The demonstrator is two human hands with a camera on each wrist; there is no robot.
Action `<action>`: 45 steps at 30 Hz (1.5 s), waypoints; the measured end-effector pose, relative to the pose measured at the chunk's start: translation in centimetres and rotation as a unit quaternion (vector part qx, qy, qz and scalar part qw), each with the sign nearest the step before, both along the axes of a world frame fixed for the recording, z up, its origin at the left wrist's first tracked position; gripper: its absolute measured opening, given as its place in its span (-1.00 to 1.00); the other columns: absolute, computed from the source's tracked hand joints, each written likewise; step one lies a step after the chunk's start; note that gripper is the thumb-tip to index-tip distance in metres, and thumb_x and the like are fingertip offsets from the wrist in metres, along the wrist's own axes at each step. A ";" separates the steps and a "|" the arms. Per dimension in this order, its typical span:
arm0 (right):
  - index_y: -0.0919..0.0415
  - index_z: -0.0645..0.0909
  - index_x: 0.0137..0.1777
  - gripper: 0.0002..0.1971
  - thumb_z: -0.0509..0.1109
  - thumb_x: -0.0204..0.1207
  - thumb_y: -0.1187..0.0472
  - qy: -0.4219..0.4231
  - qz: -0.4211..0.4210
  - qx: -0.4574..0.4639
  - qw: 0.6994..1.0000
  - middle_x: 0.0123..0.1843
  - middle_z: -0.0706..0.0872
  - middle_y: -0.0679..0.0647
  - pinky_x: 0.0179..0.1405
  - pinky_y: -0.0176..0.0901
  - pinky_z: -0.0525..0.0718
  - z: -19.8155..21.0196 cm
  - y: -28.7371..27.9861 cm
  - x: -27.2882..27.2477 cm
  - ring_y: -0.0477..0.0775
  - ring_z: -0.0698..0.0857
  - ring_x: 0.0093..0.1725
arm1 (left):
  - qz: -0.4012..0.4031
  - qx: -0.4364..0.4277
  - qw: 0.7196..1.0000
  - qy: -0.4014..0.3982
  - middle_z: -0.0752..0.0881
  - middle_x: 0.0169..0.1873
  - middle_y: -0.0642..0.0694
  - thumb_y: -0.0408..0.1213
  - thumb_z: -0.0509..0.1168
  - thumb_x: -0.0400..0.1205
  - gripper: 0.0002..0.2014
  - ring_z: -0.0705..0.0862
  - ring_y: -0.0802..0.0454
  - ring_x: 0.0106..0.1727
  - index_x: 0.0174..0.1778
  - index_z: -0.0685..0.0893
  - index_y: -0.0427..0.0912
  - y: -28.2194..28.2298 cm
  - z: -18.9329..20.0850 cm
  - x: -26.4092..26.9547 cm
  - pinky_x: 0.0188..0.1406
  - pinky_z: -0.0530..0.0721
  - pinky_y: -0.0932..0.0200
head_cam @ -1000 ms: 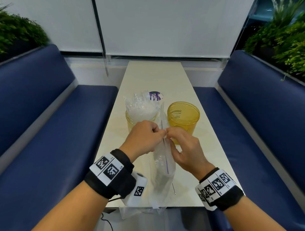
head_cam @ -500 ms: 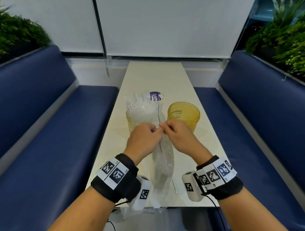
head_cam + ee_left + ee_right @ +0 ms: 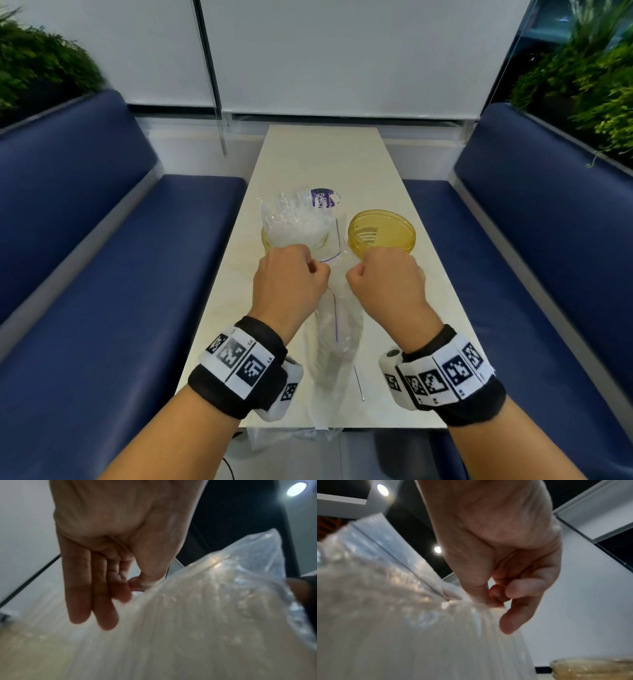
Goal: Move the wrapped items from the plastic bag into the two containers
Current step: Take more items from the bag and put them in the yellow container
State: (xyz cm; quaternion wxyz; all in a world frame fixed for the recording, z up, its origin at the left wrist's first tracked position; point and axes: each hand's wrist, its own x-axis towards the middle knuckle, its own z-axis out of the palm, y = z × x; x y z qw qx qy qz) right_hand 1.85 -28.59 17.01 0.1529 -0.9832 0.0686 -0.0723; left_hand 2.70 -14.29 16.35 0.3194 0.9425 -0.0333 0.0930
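Note:
A clear zip-top plastic bag (image 3: pixel 337 329) hangs upright over the near half of the table, its bottom draped past the table's front edge. My left hand (image 3: pixel 291 277) pinches the bag's top edge (image 3: pixel 154 585) between thumb and fingers. My right hand (image 3: pixel 383 277) pinches the other side of the top edge (image 3: pixel 471 601). The mouth is held apart between them. Behind the hands stand two amber see-through containers: the left container (image 3: pixel 270 240) holds crinkled clear-wrapped items (image 3: pixel 294 222) piled above its rim, and the right container (image 3: pixel 382 233) shows nothing inside. What the bag holds is blurred.
The narrow cream table (image 3: pixel 322 164) runs away from me between two blue bench seats (image 3: pixel 102 257) (image 3: pixel 534 257). A purple-and-white label (image 3: pixel 323 198) sticks up behind the left container. A thin dark stick (image 3: pixel 358 382) lies near the front edge. Plants line both sides.
Both hands rose and drew apart, spreading the bag's top edge that they had pinched together. The right wrist turned so its camera now faces inward.

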 end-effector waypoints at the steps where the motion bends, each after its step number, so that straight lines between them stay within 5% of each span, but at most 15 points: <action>1: 0.19 0.41 -0.34 -0.76 0.24 0.58 0.28 -0.015 -0.001 -0.010 1.000 -0.43 0.40 0.01 -0.54 -0.20 0.21 0.3 -0.3 -0.1 -0.02 0.34 -0.48 | 0.006 0.018 1.000 -0.014 0.55 -0.54 -0.15 -0.25 0.28 0.58 -0.71 0.50 -0.10 -0.45 -0.46 0.47 -0.19 0.3 0.3 -0.1 -0.49 0.49 0.04; 4: 0.16 0.59 -0.11 -0.81 0.27 0.55 0.47 -0.023 0.036 -0.031 0.999 -0.28 0.50 0.01 -0.38 -0.20 0.44 1.7 -0.8 -0.3 0.05 0.49 -0.32 | -0.009 0.071 0.997 -0.034 0.65 -0.39 -0.04 -0.35 0.30 0.60 -0.93 0.58 -0.06 -0.34 -0.15 0.54 -0.11 0.7 1.3 -0.1 -0.48 0.42 0.13; 8: 0.05 0.75 0.19 -0.70 0.31 0.64 0.39 0.030 0.033 -0.069 0.997 0.08 0.72 0.08 -0.16 -0.16 0.52 2.7 -1.2 -0.1 0.14 0.68 -0.06 | -0.037 0.156 0.986 -0.038 0.67 -0.04 -0.06 -0.55 0.25 0.64 -0.71 0.60 -0.04 -0.23 0.05 0.69 -0.05 0.9 2.3 0.1 -0.41 0.36 0.26; 11: 0.11 0.68 -0.10 -0.88 0.34 0.61 0.28 -0.002 -0.014 -0.097 0.995 -0.24 0.62 0.01 -0.29 -0.16 0.44 2.4 -1.5 0.2 0.03 0.51 -0.35 | -0.046 0.205 0.978 -0.006 0.73 0.25 -0.06 -0.50 0.23 0.69 -0.57 0.74 -0.16 0.10 0.33 0.78 0.03 1.1 2.5 0.2 -0.15 0.49 0.17; 14: 0.09 0.70 0.09 -0.88 0.41 0.63 0.13 0.004 -0.012 -0.113 0.994 -0.04 0.72 0.02 -0.20 -0.14 0.46 2.7 -1.3 0.2 0.10 0.69 -0.12 | -0.028 0.181 0.983 0.023 0.81 0.16 -0.06 -0.27 0.34 0.65 -0.71 0.74 -0.15 0.05 0.25 0.80 0.03 1.4 3.0 0.5 -0.20 0.51 0.15; 16: 0.05 0.70 0.26 -0.75 0.42 0.62 0.24 0.037 -0.017 -0.144 0.989 0.15 0.75 0.04 -0.18 -0.14 0.48 3.0 -1.8 0.4 0.14 0.73 0.07 | -0.018 0.177 0.983 0.031 0.82 0.16 0.01 -0.20 0.43 0.57 -0.78 0.69 -0.05 -0.03 0.12 0.78 0.12 2.3 3.6 0.6 -0.27 0.49 0.17; 19: 0.01 0.70 0.29 -0.63 0.35 0.60 0.41 0.088 -0.049 -0.157 0.983 0.11 0.70 0.06 -0.19 -0.12 0.50 3.7 -3.5 0.5 0.13 0.64 -0.05 | -0.029 0.187 0.979 0.080 0.72 0.38 0.08 -0.44 0.35 0.53 -0.46 0.69 -0.03 -0.02 0.34 0.74 0.22 4.5 4.0 1.0 -0.21 0.50 0.18; 22: -0.08 0.71 0.28 -0.59 0.35 0.59 0.41 0.107 -0.048 -0.127 0.985 0.04 0.58 0.03 -0.16 -0.10 0.50 3.8 -4.5 0.8 0.10 0.55 -0.10 | -0.065 0.180 0.974 0.118 0.64 0.50 0.10 -0.51 0.22 0.58 -0.37 0.55 0.10 -0.30 0.35 0.72 0.34 5.8 4.0 1.6 -0.41 0.43 0.22; 26: -0.03 0.73 0.22 -0.77 0.44 0.61 0.22 0.045 -0.016 -0.175 0.983 0.11 0.64 0.01 -0.24 -0.16 0.44 2.7 -4.4 1.1 0.08 0.59 0.05 | -0.103 0.166 0.972 0.129 0.70 0.39 0.02 -0.41 0.23 0.63 -0.41 0.69 -0.04 0.22 0.56 0.59 0.19 5.2 3.7 1.4 -0.04 0.52 0.19; 30: 0.03 0.78 0.07 -0.79 0.36 0.68 -0.02 -0.084 0.095 -0.066 0.990 -0.14 0.63 -0.08 -0.32 -0.17 0.52 3.8 -3.2 1.7 0.00 0.60 -0.17 | -0.120 0.087 0.980 0.129 0.70 0.41 0.00 -0.38 0.25 0.65 -0.44 0.70 -0.05 0.31 0.60 0.55 0.04 4.9 2.7 1.2 0.15 0.56 0.20; 32: -0.04 0.75 0.09 -0.72 0.30 0.67 -0.16 -0.045 0.192 -0.079 0.977 -0.09 0.67 -0.09 -0.12 -0.03 0.68 3.9 -1.8 2.3 0.02 0.67 -0.09 | -0.125 0.064 0.982 0.123 0.65 0.47 0.02 -0.36 0.25 0.66 -0.43 0.66 0.01 0.38 0.63 0.51 0.03 4.9 2.1 1.1 0.26 0.57 0.17; 35: -0.09 0.62 0.31 -0.55 0.18 0.65 -0.33 0.044 0.243 -0.184 0.952 0.16 0.67 -0.03 -0.01 0.05 0.67 2.6 0.0 3.5 0.11 0.71 0.06 | -0.123 0.023 0.986 0.109 0.65 0.46 0.00 -0.37 0.26 0.64 -0.42 0.64 0.03 0.40 0.62 0.52 0.03 5.0 0.9 1.1 0.39 0.60 0.08; 40: 0.01 0.59 0.32 -0.59 0.07 0.76 -0.21 0.053 0.290 -0.248 0.923 0.14 0.74 0.06 -0.08 0.01 0.60 0.8 1.5 4.7 0.18 0.74 0.09 | -0.126 -0.033 0.987 0.091 0.63 0.49 0.09 -0.38 0.26 0.66 -0.45 0.65 0.08 0.31 0.60 0.54 0.03 5.6 -0.6 1.3 0.41 0.63 0.05; 42: 0.08 0.57 0.26 -0.65 0.07 0.80 -0.11 0.044 0.295 -0.249 0.922 0.09 0.73 0.10 -0.19 -0.01 0.56 0.3 1.7 5.1 0.22 0.74 0.03 | -0.120 -0.052 0.988 0.084 0.63 0.49 0.10 -0.28 0.29 0.70 -0.51 0.65 0.10 0.29 0.60 0.54 0.03 5.7 -0.9 1.3 0.42 0.61 0.07; 45: 0.13 0.53 0.25 -0.72 0.08 0.82 0.00 0.030 0.301 -0.224 0.926 0.09 0.69 0.13 -0.26 0.00 0.56 0.4 2.0 5.3 0.24 0.72 -0.03 | -0.092 -0.064 0.991 0.078 0.62 0.47 0.19 0.17 0.38 0.63 -0.41 0.69 0.13 0.23 0.57 0.54 0.06 5.8 -1.2 0.9 0.38 0.66 -0.04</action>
